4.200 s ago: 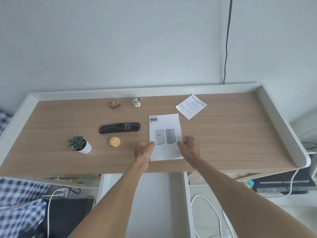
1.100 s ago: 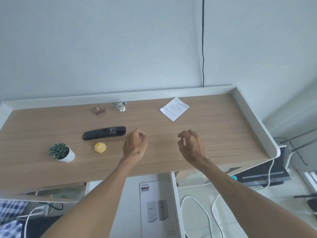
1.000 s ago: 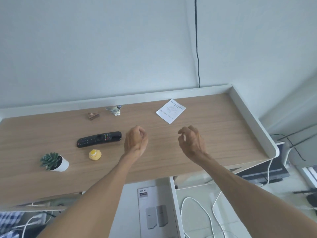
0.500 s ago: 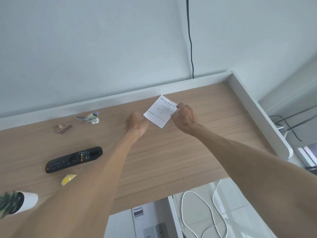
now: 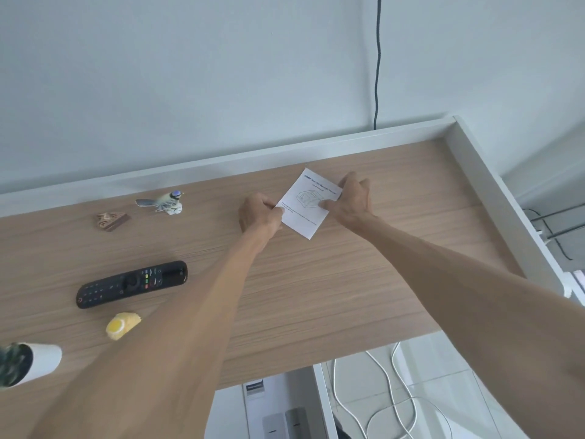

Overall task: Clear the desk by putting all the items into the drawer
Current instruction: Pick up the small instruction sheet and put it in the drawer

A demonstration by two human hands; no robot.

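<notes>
A small white printer leaflet [image 5: 306, 206] sits near the back of the wooden desk [image 5: 364, 267]. My left hand [image 5: 260, 213] pinches its left edge and my right hand [image 5: 349, 201] grips its right side, thumb on top. A black remote [image 5: 132, 284], a yellow knitted piece [image 5: 122, 325], a potted succulent [image 5: 27, 362], a bird figurine [image 5: 163, 201] and a small brown ornament [image 5: 110, 220] lie on the left half. The open white drawer [image 5: 323, 403] below the front edge holds a white booklet [image 5: 275, 413].
A raised white rim [image 5: 493, 198] runs along the desk's back and right side. A black cable [image 5: 377, 61] hangs down the wall behind. White cords [image 5: 389, 407] lie on the floor to the right of the drawer.
The white booklet went from the desk into the drawer. Both hands then reached forward to the small leaflet and now hold it by its two sides; the view moved closer.
</notes>
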